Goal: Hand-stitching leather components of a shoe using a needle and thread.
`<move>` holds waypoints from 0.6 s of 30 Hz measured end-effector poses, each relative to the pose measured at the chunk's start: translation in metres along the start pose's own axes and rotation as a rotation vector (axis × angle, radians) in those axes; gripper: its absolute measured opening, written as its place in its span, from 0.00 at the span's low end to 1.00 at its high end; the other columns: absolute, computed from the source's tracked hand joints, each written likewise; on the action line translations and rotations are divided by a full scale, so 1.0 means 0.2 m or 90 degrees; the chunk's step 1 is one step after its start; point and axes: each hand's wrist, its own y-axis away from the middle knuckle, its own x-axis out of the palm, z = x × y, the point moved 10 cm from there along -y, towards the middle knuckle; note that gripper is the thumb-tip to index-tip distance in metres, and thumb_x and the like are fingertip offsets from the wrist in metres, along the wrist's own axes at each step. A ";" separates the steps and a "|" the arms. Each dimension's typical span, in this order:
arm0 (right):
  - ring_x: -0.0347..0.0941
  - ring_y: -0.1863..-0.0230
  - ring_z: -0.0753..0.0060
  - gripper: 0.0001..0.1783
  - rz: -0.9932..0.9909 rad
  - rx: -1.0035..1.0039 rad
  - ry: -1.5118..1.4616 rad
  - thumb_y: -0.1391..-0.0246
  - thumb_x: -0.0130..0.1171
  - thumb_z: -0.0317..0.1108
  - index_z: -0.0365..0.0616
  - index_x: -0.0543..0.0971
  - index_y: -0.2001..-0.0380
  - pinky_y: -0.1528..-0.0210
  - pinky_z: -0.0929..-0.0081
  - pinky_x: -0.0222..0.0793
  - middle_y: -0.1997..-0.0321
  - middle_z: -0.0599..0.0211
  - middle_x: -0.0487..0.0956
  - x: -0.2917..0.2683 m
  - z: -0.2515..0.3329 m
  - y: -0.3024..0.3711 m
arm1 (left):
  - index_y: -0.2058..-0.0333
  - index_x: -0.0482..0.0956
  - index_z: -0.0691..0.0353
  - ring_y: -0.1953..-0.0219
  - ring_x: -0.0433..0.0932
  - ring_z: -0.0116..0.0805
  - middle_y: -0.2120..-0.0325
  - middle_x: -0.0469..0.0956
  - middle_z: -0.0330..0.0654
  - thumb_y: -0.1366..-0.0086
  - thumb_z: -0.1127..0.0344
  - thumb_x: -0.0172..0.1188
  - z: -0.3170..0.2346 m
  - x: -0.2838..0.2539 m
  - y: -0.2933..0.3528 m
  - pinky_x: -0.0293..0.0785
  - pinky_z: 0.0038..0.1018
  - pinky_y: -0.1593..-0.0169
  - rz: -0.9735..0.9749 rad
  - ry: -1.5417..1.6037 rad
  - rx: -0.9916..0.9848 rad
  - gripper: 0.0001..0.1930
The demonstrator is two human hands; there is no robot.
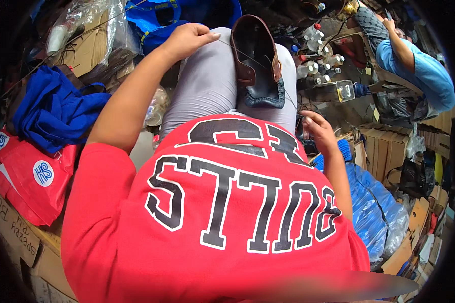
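Observation:
A brown and black leather shoe (245, 74) rests on my grey-trousered lap, its opening facing up. Above my left knee, my left hand (191, 40) is closed, with thumb and forefinger pinching a thin dark thread (233, 46). That thread runs taut from the fingertips across into the shoe's opening. To the right of my thigh is my right hand (318, 131), apart from the shoe, with its fingers curled together. Something small and dark shows at its fingertips, too small to name; a thin strand seems to lead toward it from the shoe.
Several small bottles (318, 65) stand to the right ahead, near a seated person in a blue shirt (417, 70). A blue plastic-wrapped bundle (369, 207) lies at my right. On my left are blue cloth (55, 108), a red bag (30, 177) and cardboard boxes (12, 227).

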 end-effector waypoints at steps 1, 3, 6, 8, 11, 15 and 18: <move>0.69 0.62 0.79 0.25 0.009 0.033 0.001 0.51 0.57 0.28 0.41 0.72 0.47 0.57 0.79 0.65 0.58 0.72 0.74 -0.10 -0.07 0.02 | 0.76 0.79 0.64 0.81 0.66 0.25 0.87 0.70 0.37 0.44 0.56 0.64 -0.01 -0.02 0.03 0.63 0.26 0.74 0.019 -0.031 0.005 0.15; 0.69 0.52 0.70 0.32 -0.020 0.009 0.233 0.60 0.54 0.22 0.42 0.71 0.45 0.48 0.75 0.64 0.52 0.62 0.72 -0.28 -0.08 0.08 | 0.75 0.79 0.64 0.81 0.67 0.26 0.86 0.70 0.38 0.43 0.57 0.63 -0.07 -0.04 0.12 0.64 0.26 0.73 0.053 -0.017 0.016 0.14; 0.65 0.43 0.60 0.32 -0.069 -0.231 0.414 0.63 0.55 0.20 0.43 0.72 0.47 0.40 0.67 0.60 0.46 0.57 0.68 -0.22 0.21 0.07 | 0.74 0.76 0.68 0.77 0.64 0.23 0.81 0.67 0.35 0.42 0.66 0.62 -0.34 -0.03 0.33 0.63 0.24 0.71 0.092 -0.006 0.103 0.10; 0.63 0.42 0.58 0.29 -0.059 -0.333 0.420 0.60 0.63 0.26 0.48 0.74 0.48 0.40 0.66 0.60 0.44 0.57 0.67 0.08 0.46 0.09 | 0.73 0.77 0.67 0.76 0.67 0.28 0.79 0.68 0.38 0.43 0.70 0.63 -0.58 0.00 0.43 0.64 0.26 0.71 0.159 -0.047 0.199 0.06; 0.63 0.43 0.54 0.19 -0.029 -0.427 0.535 0.58 0.67 0.34 0.50 0.78 0.59 0.42 0.63 0.59 0.43 0.59 0.68 0.38 0.54 0.08 | 0.72 0.78 0.64 0.75 0.71 0.37 0.79 0.70 0.42 0.46 0.70 0.64 -0.80 0.06 0.54 0.65 0.29 0.71 0.253 -0.078 0.300 0.05; 0.70 0.59 0.69 0.10 0.072 -0.260 0.359 0.48 0.60 0.36 0.40 0.73 0.71 0.56 0.72 0.64 0.66 0.69 0.75 0.35 0.50 0.10 | 0.73 0.79 0.61 0.73 0.72 0.43 0.79 0.70 0.43 0.49 0.69 0.65 -0.98 0.06 0.67 0.66 0.34 0.70 0.294 -0.057 0.396 0.05; 0.69 0.66 0.82 0.09 0.183 -0.139 0.031 0.42 0.54 0.35 0.39 0.75 0.68 0.65 0.83 0.63 0.70 0.74 0.73 0.43 0.61 0.29 | 0.76 0.78 0.59 0.73 0.73 0.43 0.79 0.71 0.42 0.50 0.66 0.65 -1.16 0.13 0.76 0.68 0.35 0.68 0.330 -0.037 0.491 0.06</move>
